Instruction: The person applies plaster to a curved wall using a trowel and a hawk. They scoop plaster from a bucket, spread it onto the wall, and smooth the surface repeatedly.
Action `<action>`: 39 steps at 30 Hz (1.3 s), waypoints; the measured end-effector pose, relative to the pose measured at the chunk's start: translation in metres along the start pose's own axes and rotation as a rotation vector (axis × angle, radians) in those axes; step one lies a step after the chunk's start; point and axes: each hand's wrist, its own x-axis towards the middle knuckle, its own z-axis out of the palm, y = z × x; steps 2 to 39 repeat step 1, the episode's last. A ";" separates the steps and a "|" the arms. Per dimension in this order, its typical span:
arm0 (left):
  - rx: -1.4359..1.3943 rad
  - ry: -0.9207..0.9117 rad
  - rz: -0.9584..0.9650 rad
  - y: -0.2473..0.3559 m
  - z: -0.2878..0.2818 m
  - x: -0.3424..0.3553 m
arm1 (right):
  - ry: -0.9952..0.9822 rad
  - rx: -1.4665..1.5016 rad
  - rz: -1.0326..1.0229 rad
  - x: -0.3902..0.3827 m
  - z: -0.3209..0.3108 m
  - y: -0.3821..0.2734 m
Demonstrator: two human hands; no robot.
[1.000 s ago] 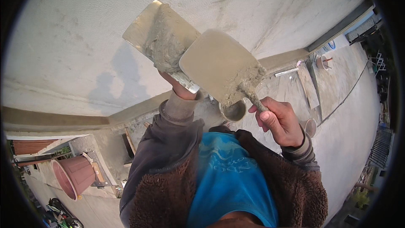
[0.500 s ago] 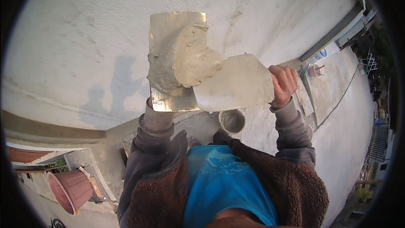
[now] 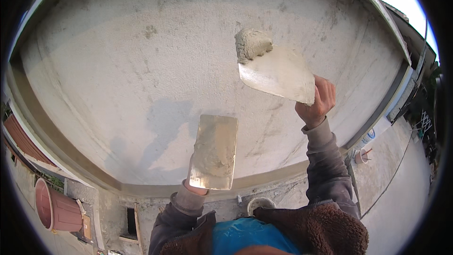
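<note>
My right hand (image 3: 317, 100) is raised and grips the handle of a flat steel trowel (image 3: 278, 73). A lump of grey wet plaster (image 3: 252, 43) sits at the trowel's far tip, close against the rough plastered wall (image 3: 141, 56). My left hand (image 3: 194, 189) is mostly hidden under a rectangular plaster board (image 3: 214, 151) that it holds up in front of my chest. The board's face is smeared with a thin layer of plaster. The board is lower and to the left of the trowel, apart from it.
A brown plastic tub (image 3: 54, 205) stands on the ground at the lower left. A round bucket (image 3: 260, 204) shows below between my arms. A small container (image 3: 361, 156) sits at the wall's foot on the right. A concrete path (image 3: 401, 179) runs along the right.
The trowel has lifted off the board with a lump of plaster and risen up and right toward the wall. The board has dropped lower and is nearly bare.
</note>
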 end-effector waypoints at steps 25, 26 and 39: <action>0.000 -0.067 0.033 0.004 0.010 0.030 | 0.021 -0.036 -0.016 0.016 -0.001 0.011; 0.000 -0.067 0.033 0.004 0.010 0.030 | 0.021 -0.036 -0.016 0.016 -0.001 0.011; 0.000 -0.067 0.033 0.004 0.010 0.030 | 0.021 -0.036 -0.016 0.016 -0.001 0.011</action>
